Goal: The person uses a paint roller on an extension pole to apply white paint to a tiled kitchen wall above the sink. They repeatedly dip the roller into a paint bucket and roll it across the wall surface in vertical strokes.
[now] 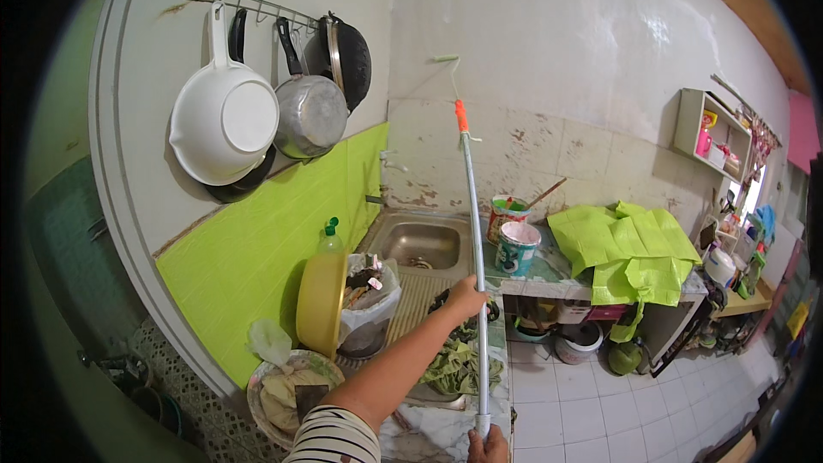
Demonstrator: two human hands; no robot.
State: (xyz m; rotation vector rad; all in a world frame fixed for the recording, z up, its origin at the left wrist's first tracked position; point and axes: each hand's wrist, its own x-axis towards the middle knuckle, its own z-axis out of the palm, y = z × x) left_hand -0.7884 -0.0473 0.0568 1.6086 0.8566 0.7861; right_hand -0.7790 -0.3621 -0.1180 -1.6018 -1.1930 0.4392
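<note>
My left hand (466, 299) is wrapped around the middle of a long metal extension pole (474, 218), its striped-sleeved arm reaching in from below. Lower down, my right hand (487, 445) grips the pole's bottom end at the picture's edge. At the far end, an orange handle (461, 116) is tied on and carries a small paint roller (445, 58) with a light green sleeve. The roller is at the whitish wall (527, 32), above the stained tiles (533, 148); I cannot tell whether it touches.
Below are a steel sink (421, 245), two paint buckets (518, 247), a yellow basin (319, 302) and crumpled green cloth (456, 366). Bright green sheeting (627, 244) covers part of the counter. Pans and a white colander-like bowl (222, 122) hang left; a wall shelf (714, 132) juts out right.
</note>
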